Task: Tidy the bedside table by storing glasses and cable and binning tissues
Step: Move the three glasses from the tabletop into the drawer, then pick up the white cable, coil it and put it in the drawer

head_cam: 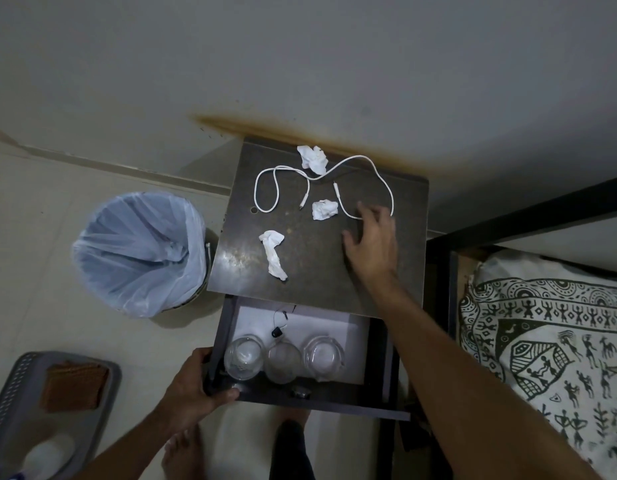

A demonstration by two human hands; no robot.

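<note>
Three clear drinking glasses (283, 361) stand in a row inside the open drawer (376, 358) of the dark bedside table (307, 265). My left hand (193, 382) grips the drawer's front left corner. A white cable (265, 188) lies looped across the tabletop. My right hand (371, 240) hovers with fingers spread over the cable's right end, holding nothing. Three crumpled white tissues lie on the top: one at the back (313, 159), one in the middle (323, 209), one at the front left (273, 252).
A bin lined with a pale blue bag (141, 251) stands on the floor left of the table. A grey basket (40, 410) with a brown cloth sits at the lower left. A bed with a patterned sheet (549, 348) is at the right. My bare feet are below the drawer.
</note>
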